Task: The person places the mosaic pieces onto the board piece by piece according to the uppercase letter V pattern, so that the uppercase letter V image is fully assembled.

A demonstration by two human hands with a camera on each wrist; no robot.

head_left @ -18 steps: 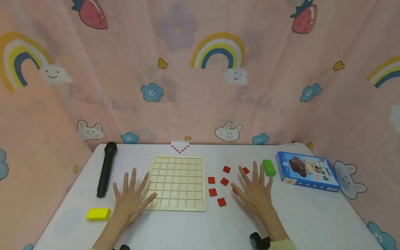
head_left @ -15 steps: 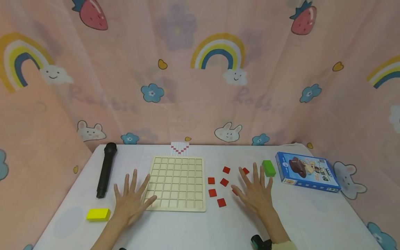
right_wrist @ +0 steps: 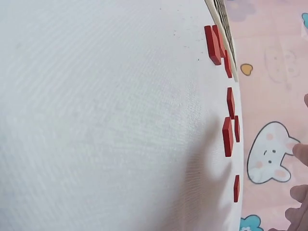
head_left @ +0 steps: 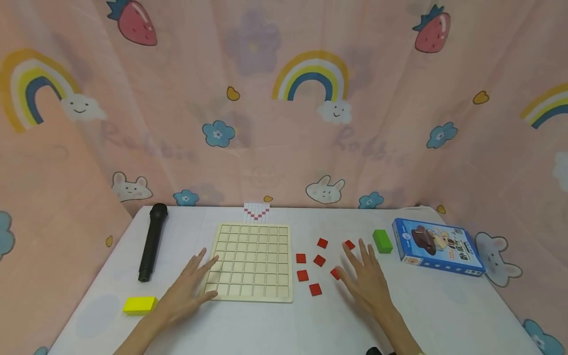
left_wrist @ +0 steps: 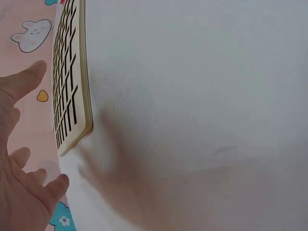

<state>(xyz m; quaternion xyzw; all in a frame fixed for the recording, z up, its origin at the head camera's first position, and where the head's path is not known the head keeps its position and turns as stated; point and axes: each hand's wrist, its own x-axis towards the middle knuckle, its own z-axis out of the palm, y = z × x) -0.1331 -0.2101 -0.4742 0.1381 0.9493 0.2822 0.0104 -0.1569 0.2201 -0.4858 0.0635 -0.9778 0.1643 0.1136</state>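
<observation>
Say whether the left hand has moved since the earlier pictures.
Yes; the left hand has shifted its thumb toward the near edge of the grid board.

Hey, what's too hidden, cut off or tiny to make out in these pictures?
Red tile: head view, partly covered by the right grip.
Blue box: head view, its smallest print is too small to read.
Black object: head view, cut off by the bottom edge, so I can't say what it is.
Grid board: left wrist view, far end cut off by the top edge.
Left grip: left wrist view, partly cut off by the left edge.
</observation>
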